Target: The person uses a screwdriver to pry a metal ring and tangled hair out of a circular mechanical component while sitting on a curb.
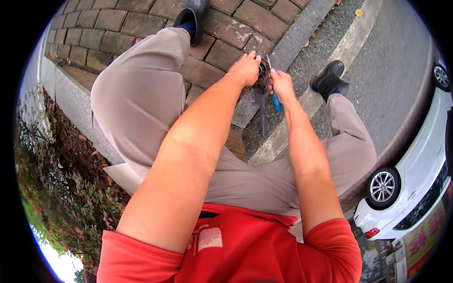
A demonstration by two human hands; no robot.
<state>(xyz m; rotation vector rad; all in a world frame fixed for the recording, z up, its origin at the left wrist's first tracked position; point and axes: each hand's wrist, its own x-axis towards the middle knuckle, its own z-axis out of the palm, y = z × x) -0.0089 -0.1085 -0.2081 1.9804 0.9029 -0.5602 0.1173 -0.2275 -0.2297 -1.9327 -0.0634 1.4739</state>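
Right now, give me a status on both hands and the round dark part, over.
Left hand at the round dark part, grip unclear. Right hand gripping blue-handled tool. Hands partly block the view.

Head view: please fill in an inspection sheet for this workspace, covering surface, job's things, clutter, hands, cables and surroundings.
Surface: brick paving, grey kerb and asphalt with a pale stripe.
Job's things: blue-handled tool; small dark part between the hands; narrow grey bar just below.
Clutter: yellow leaf on the stripe.
Hands: right hand grips the tool; left hand is at the dark part, grip partly hidden.
Cables: cannot tell; detail between the hands is too small.
Surroundings: white car at right, shrubs at left.
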